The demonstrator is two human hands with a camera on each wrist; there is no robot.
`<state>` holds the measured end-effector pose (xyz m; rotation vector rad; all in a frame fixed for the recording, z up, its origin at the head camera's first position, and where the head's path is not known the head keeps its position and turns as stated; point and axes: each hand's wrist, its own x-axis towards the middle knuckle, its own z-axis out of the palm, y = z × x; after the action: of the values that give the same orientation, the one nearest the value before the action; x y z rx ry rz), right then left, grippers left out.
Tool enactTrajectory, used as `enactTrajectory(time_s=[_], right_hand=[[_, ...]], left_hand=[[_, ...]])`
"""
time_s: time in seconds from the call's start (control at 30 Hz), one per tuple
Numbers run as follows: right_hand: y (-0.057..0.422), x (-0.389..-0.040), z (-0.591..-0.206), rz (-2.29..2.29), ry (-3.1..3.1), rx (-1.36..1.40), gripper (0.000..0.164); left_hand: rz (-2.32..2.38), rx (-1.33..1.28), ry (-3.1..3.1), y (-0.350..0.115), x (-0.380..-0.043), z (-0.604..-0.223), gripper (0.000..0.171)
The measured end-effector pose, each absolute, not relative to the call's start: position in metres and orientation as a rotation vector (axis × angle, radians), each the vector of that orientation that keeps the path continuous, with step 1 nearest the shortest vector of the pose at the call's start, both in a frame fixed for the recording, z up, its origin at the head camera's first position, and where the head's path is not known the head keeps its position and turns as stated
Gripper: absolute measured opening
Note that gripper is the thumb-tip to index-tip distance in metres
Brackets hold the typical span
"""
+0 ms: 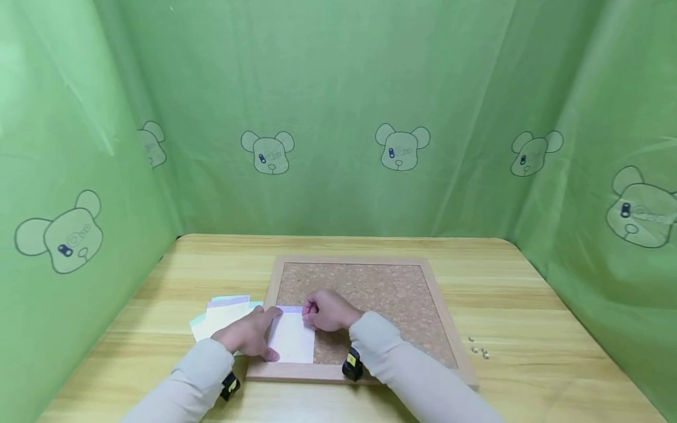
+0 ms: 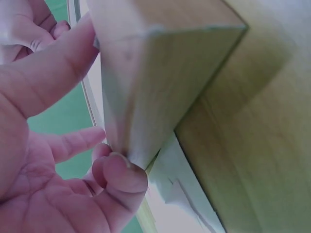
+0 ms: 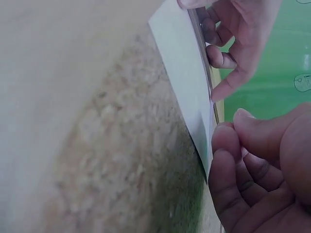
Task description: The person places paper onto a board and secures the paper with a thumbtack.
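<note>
A cork board (image 1: 365, 288) in a wooden frame lies flat on the table. On its near left corner is a white note sheet (image 1: 295, 341) with a purple strip along the top. The left hand (image 1: 252, 332) rests over the frame's left side, thumb and a finger spread onto the sheet's left part; in the left wrist view other fingers bend at the frame's edge (image 2: 160, 87). At the sheet's upper right corner is the right hand (image 1: 330, 311), its fingers curled. Its thumb (image 3: 255, 133) and forefinger tips meet; I cannot tell whether something small is between them.
More note sheets (image 1: 222, 317) with purple and teal strips lie fanned left of the board, partly under the left hand. Several small shiny pieces (image 1: 485, 355) are scattered on the table right of the frame. Green curtains (image 1: 338, 194) enclose the table's back and sides.
</note>
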<state>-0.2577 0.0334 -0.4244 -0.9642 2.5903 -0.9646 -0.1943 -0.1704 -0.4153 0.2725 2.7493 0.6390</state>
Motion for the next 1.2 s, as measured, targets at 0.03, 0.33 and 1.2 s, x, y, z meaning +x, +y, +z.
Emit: enactTrajectory(time_s=[0.03, 0.33, 1.2], right_hand=[[0.032, -0.259, -0.425, -0.964, 2.588, -0.955, 0.018], [0.019, -0.266, -0.432, -1.031, 2.544, -0.859, 0.021], [0.0, -0.281, -0.444, -1.146, 2.608, -0.73, 0.016]], left_hand=[[0.641, 0.268, 2.745, -0.17, -0.194, -0.415, 0.09], [0.617, 0.262, 2.737, -0.17, -0.194, -0.415, 0.09], [0.583, 0.228, 2.738, -0.166, -0.199, -0.417, 0.088]])
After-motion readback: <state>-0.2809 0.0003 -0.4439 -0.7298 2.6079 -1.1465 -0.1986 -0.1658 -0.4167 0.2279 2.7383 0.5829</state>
